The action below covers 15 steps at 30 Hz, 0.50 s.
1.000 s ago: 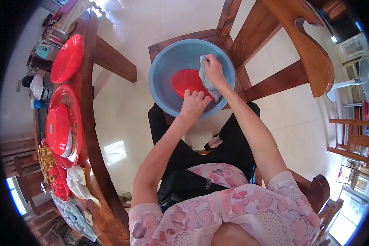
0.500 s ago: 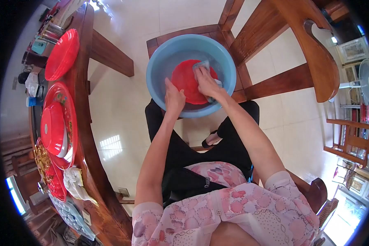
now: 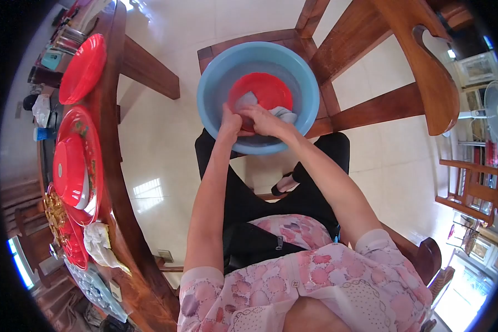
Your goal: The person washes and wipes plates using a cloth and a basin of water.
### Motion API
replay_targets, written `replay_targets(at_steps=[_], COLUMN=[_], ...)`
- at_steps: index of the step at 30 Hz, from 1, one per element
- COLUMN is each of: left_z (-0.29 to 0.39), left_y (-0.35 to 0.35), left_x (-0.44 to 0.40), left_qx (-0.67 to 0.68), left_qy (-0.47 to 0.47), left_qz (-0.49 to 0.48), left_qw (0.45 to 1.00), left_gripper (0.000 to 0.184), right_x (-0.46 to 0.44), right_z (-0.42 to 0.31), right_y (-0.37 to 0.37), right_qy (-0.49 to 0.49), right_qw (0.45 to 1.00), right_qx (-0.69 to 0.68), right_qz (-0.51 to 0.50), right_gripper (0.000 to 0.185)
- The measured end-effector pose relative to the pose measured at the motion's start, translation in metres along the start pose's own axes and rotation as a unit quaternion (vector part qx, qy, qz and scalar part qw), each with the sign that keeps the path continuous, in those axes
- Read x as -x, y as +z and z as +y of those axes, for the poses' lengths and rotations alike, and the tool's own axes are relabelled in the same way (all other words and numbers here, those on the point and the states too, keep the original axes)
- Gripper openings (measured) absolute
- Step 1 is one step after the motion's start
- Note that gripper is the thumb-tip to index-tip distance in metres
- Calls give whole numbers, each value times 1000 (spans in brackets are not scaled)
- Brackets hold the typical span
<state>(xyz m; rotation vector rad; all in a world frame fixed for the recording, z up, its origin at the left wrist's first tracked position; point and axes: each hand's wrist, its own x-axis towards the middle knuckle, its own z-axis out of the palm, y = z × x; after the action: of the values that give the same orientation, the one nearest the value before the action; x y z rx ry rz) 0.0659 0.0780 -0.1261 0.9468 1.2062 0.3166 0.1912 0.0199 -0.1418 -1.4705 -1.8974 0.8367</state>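
Observation:
A light blue basin [image 3: 311, 91] holds water and a round red plate [image 3: 268, 86]. My left hand [image 3: 230, 120] is closed on the plate's near left rim. My right hand [image 3: 262, 121] presses a greyish-blue cloth [image 3: 246, 101] against the plate beside my left hand, its fingers partly hidden. More pale cloth [image 3: 285, 114] shows at the plate's right edge; whether it is the same piece I cannot tell.
The basin stands on a wooden chair [image 3: 329, 105]. At left, a wooden table [image 3: 133, 249] carries stacked red bowls [image 3: 83, 69], a patterned red tray [image 3: 94, 155] with an upturned red bowl [image 3: 67, 170], and a crumpled white cloth [image 3: 98, 243].
My right hand has moved left and toward me with the cloth, from the plate's right side to its near left edge. My left hand stays at the rim.

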Motion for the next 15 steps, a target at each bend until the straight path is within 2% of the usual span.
replay_targets(at_steps=[4, 6, 7, 9, 10, 11, 13, 14, 15], left_z=[2, -2, -3, -2, -2, -2, 4, 3, 3], left_y=[6, 7, 8, 9, 9, 11, 16, 14, 11], left_x=[7, 5, 3, 1, 2, 4, 11, 10, 8], left_qx=[-29, -36, -41, -45, -51, -51, -83, -82, -65], left_qy=[20, 31, 44, 32, 19, 18, 4, 2, -1], left_qz=[45, 53, 60, 71, 82, 83, 110, 111, 71], left_qw=[998, 997, 996, 996, 995, 995, 990, 990, 995], left_gripper=[59, 65, 71, 72, 72, 72, 60, 60, 61], right_x=[19, 22, 25, 29, 27, 27, 25, 23, 19], right_z=[-11, -8, -9, -14, -17, -10, 14, 25, 27], right_y=[-8, -11, -17, -33, -40, -39, -31, -27, -26], right_qy=[-5, 49, 49, 65, 105, 104, 139, 140, 139], right_qw=[999, 964, 963, 929, 918, 918, 909, 912, 912], right_qx=[4, 246, 246, 357, 368, 367, 390, 386, 386], right_qz=[-38, -95, -95, -76, -105, -105, -43, -10, -11], right_gripper=[33, 35, 35, 26, 25, 25, 23, 29, 29])
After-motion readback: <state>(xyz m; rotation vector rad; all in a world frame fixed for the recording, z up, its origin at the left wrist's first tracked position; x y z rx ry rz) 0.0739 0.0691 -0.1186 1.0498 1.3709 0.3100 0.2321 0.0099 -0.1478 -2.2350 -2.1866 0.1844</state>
